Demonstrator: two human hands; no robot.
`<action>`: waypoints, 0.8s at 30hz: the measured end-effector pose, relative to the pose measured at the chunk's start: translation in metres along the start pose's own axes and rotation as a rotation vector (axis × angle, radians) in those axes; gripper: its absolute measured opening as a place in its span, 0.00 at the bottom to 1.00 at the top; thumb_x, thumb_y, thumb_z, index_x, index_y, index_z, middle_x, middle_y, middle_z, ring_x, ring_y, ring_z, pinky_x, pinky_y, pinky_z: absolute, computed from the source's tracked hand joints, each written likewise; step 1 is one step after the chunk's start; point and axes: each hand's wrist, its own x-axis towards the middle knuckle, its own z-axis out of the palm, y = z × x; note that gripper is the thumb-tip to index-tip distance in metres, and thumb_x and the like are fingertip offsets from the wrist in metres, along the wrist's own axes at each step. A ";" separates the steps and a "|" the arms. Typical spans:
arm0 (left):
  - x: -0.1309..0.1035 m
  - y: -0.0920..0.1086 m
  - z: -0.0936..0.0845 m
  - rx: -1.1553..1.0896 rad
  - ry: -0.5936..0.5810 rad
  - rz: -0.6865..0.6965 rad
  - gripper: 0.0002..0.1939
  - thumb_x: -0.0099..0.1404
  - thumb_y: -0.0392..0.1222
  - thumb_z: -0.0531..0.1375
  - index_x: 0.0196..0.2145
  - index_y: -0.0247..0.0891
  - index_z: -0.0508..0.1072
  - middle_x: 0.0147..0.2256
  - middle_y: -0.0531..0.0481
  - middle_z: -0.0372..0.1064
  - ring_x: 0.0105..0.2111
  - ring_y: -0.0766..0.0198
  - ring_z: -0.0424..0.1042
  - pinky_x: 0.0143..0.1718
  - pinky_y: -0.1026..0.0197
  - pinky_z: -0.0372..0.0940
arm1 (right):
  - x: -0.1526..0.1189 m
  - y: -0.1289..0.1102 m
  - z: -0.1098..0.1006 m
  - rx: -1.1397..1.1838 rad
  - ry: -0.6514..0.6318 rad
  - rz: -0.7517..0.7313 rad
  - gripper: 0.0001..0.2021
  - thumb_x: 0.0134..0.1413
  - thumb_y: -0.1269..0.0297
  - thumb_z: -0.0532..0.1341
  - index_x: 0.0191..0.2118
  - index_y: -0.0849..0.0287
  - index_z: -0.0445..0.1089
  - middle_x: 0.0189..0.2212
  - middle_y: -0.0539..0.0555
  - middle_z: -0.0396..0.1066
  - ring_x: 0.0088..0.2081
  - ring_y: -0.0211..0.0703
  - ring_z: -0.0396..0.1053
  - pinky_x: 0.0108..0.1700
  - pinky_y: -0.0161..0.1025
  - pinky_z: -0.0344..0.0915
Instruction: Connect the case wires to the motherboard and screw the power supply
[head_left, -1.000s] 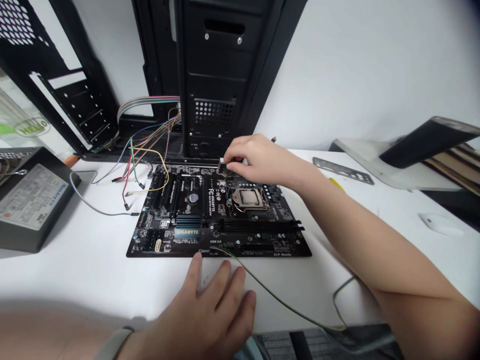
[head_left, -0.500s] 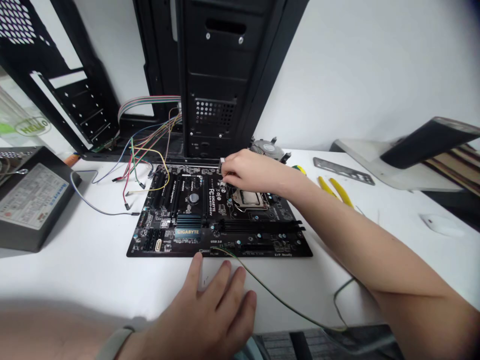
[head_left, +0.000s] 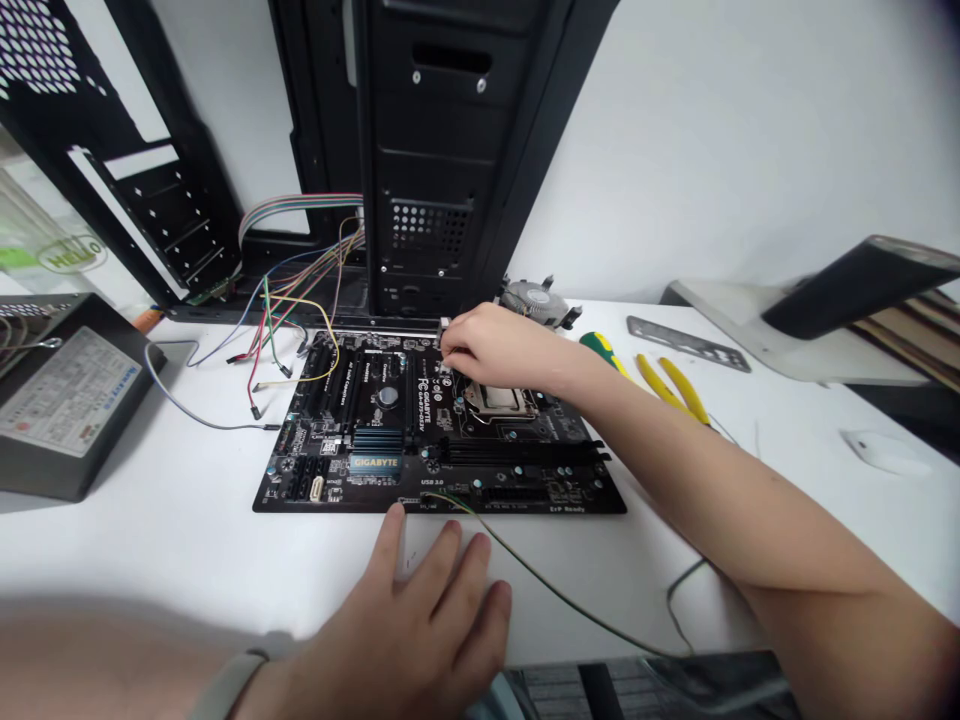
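A black Gigabyte motherboard [head_left: 382, 440] lies flat on the white table, its metal-topped processor [head_left: 501, 400] in the socket. My left hand [head_left: 420, 610] rests on the table with fingers spread, the index fingertip at the board's front edge. Beside that finger, a thin green and yellow cable [head_left: 540, 582] runs from the board's front edge towards the table's front. My right hand [head_left: 487, 345] reaches over the board to its back edge, fingers pinched together near the ports. Whatever is between those fingertips is hidden by the hand.
Behind the board stands a black computer case [head_left: 450, 150] with loose coloured wires [head_left: 300, 290]. A power supply [head_left: 75, 390] sits at the left. To the right are a cooler fan [head_left: 534, 296], a green and yellow handle [head_left: 600, 348], yellow-handled pliers [head_left: 667, 385], a metal plate [head_left: 686, 342] and a mouse [head_left: 885, 450].
My right forearm has shifted slightly down, so more of the green and yellow handle shows behind it. The right fingers stay pinched at the board's back edge. My left hand stays in place.
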 end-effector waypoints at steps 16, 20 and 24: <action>-0.001 0.001 0.000 0.011 -0.018 0.001 0.13 0.69 0.42 0.53 0.48 0.41 0.71 0.51 0.44 0.69 0.51 0.48 0.64 0.52 0.35 0.57 | 0.001 0.001 0.002 0.036 0.004 0.037 0.11 0.57 0.72 0.56 0.36 0.65 0.77 0.37 0.58 0.77 0.40 0.44 0.71 0.45 0.39 0.61; 0.000 0.001 0.000 -0.008 -0.008 -0.006 0.13 0.69 0.40 0.52 0.48 0.41 0.71 0.50 0.44 0.70 0.51 0.49 0.63 0.51 0.37 0.58 | 0.001 0.003 0.004 0.053 0.009 0.047 0.11 0.58 0.72 0.56 0.36 0.64 0.77 0.37 0.58 0.77 0.40 0.43 0.71 0.46 0.38 0.61; 0.001 0.001 0.001 -0.011 -0.007 -0.016 0.13 0.70 0.40 0.51 0.48 0.41 0.71 0.50 0.45 0.70 0.51 0.48 0.63 0.49 0.37 0.59 | 0.002 0.004 0.006 0.061 0.019 0.047 0.11 0.57 0.73 0.56 0.34 0.64 0.77 0.36 0.58 0.77 0.40 0.43 0.71 0.46 0.39 0.62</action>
